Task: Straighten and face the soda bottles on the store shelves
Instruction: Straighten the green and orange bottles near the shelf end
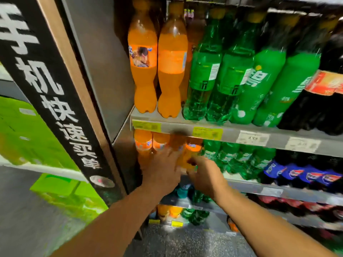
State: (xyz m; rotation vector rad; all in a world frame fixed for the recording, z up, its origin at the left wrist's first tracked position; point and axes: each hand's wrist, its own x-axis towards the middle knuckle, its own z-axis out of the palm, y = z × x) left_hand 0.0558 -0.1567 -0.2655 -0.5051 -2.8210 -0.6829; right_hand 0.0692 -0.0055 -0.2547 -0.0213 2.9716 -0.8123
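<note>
Both hands are on the second shelf [241,138], working the small orange soda bottles [191,154] that stand just under its yellow price tag [207,133]. The left hand [163,171] is wrapped around a bottle just left of that tag, though blur hides how firmly; the right hand [206,175] pinches the bottle directly below the tag, fingers curled on its lower body.

To do this step well, I would turn each bottle about its own upright axis rather than drag it — a grip low on the body keeps it from tipping into its neighbours. Rotate until the label logo faces out, then draw it forward so its base meets the shelf edge beneath the tag. The green bottles [241,158] to the right of the tag stand close by, so the right wrist needs to stay tucked in. Above the tag, the large orange bottles [172,71] show one label turned sideways — likely a later job.
</note>
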